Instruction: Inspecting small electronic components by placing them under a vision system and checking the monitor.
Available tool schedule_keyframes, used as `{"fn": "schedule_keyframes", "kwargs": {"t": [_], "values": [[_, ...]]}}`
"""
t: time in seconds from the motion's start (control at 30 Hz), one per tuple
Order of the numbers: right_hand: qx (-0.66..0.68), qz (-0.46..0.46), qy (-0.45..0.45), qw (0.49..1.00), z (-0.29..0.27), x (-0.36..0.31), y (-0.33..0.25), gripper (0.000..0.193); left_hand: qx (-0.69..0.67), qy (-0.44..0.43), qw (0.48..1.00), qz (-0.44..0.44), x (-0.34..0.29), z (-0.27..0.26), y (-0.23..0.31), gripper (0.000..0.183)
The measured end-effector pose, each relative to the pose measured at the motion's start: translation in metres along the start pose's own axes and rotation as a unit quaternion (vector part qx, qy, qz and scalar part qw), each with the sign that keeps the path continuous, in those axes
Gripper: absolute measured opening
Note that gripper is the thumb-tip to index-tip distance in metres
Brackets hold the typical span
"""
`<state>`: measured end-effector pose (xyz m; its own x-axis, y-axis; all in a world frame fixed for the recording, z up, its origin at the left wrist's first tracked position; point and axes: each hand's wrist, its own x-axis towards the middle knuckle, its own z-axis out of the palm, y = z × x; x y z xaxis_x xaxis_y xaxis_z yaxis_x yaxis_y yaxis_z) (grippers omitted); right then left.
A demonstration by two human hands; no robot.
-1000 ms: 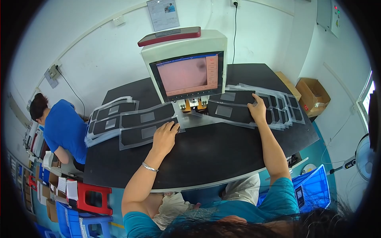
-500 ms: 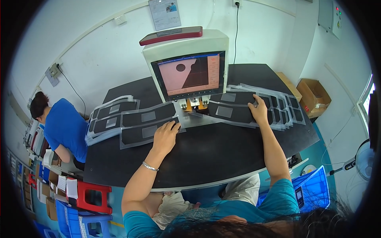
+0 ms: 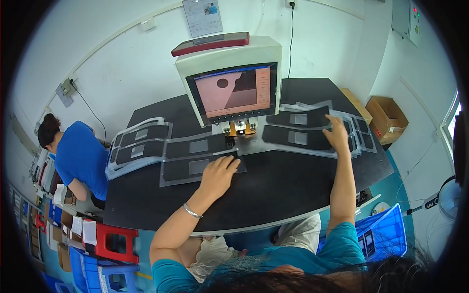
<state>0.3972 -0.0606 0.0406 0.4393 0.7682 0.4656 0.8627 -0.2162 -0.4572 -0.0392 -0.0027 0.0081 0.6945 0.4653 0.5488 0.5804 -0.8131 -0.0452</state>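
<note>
Touching black sheet (image 3: 177, 170), left fingers (image 3: 225, 164) parted

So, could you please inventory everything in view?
Table: one, black, centre.
Machine with screen: one, off-white, table's far side.
Flat object: one, red-edged, atop machine.
Stacked sheets: uncountable, black and clear, left.
Sheet: one, black and clear, left-centre.
Fanned sheets: several, black and clear, right.
Notice: one, whitish, wall.
Fan: one, white, far right.
Open carton: one, brown, beyond table's right.
Crate: one, blue, lower right.
Nearest stool: one, red, lower left.
Co-worker: one, blue shirt, left.
Left grip: one, bare, on sheet.
Right grip: one, bare, at fanned sheets.
</note>
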Motion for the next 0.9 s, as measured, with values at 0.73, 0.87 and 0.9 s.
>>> {"fn": "schedule_keyframes", "kwargs": {"t": [0.73,0.87,0.9], "values": [[-0.041,-0.23,-0.039,0.972,0.078,-0.028,-0.058,0.045,-0.043,0.0,0.998,0.047,0.009,0.01,0.032,0.033],[-0.046,-0.214,-0.084,0.972,0.068,-0.028,-0.054,0.047,-0.042,-0.012,0.998,0.046,0.006,0.006,0.033,0.038],[-0.046,-0.211,-0.091,0.972,0.066,-0.028,-0.053,0.047,-0.046,-0.017,0.998,0.041,0.007,0.003,0.034,0.04]]}}
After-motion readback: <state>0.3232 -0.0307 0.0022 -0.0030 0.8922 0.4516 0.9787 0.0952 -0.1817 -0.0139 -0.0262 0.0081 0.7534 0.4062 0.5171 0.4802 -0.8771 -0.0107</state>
